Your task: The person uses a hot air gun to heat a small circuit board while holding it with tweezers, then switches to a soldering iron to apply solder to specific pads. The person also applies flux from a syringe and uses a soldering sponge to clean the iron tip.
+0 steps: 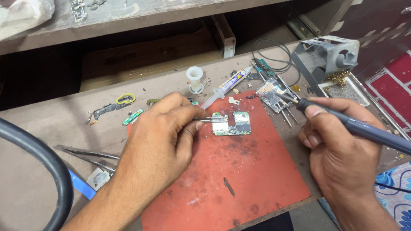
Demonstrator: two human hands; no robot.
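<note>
1. Left hand (165, 130) is closed around thin metal tweezers (205, 120), whose tips touch the left edge of the small green circuit board (231, 123).
2. Right hand (338, 147) grips a grey soldering iron (342, 121) like a pen; its dark tip points left and hovers to the right of the circuit board, above a second bare board (272, 93) that lies just off the mat.
3. Circuit board lies flat near the upper edge of the red mat (239, 179), between the two hands.
4. Beyond the circuit board, a syringe (227, 85) with a white plunger lies slanted, its plunger end reaching the mat's upper corner, and a white spool (195, 79) stands upright just past that.
5. Right of and beyond the circuit board stands a grey metal iron stand (325, 55) with brass wool (338, 78) at its base and a black cable (274, 55) coiled near it.
6. Left of the circuit board, past the left hand, small board strips and a yellow ring (126, 99) sit on the brown tabletop (38, 128).
7. Spare tweezers (85, 156) lie further left, near a thick black hose (47, 167).
</note>
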